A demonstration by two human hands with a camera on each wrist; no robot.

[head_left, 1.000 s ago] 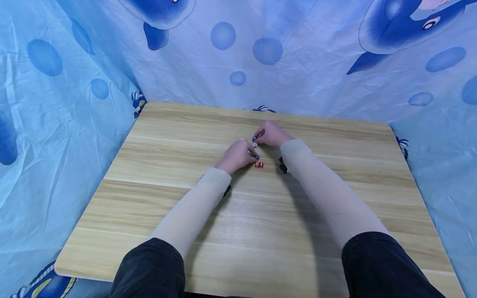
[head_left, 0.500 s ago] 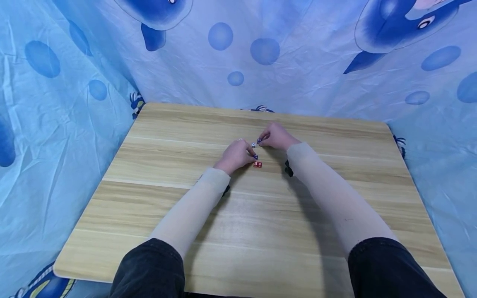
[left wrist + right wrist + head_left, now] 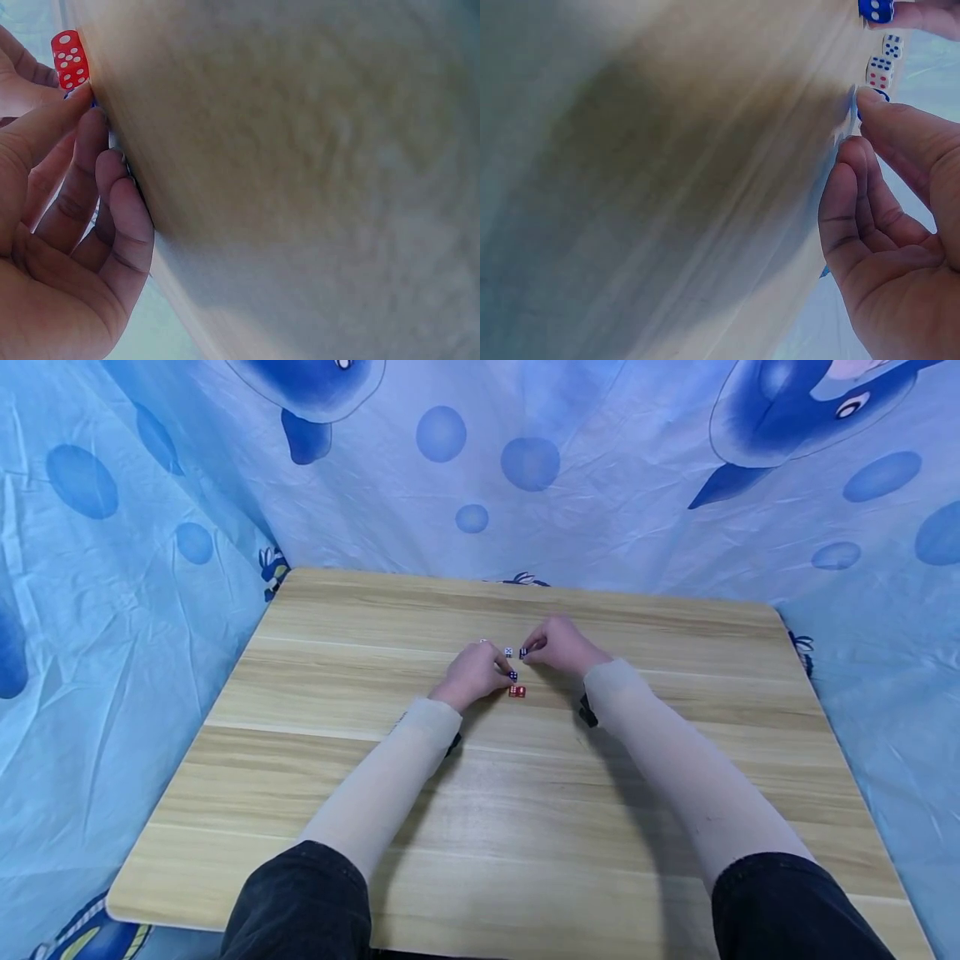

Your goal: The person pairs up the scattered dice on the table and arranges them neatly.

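Between thumb and finger, my left hand point(image 3: 476, 675) pinches a blue die point(image 3: 513, 675), just behind two red dice point(image 3: 517, 692) that sit side by side. In the left wrist view that blue die is mostly hidden by the thumb, beside the red dice point(image 3: 70, 58). My right hand point(image 3: 561, 646) pinches another blue die point(image 3: 523, 653), close to the right of a white die point(image 3: 508, 652). A second white die point(image 3: 483, 642) shows past the left hand. The right wrist view has white dice point(image 3: 880, 73) right by the right fingertips.
The dice and both hands are toward the back middle of a wooden table point(image 3: 360, 877). A blue curtain point(image 3: 600, 510) with dolphin prints hangs behind and along the sides of it.
My right hand has moved right and nearer to me with its blue die, from behind the white die to its right side. The left hand has stayed almost still.
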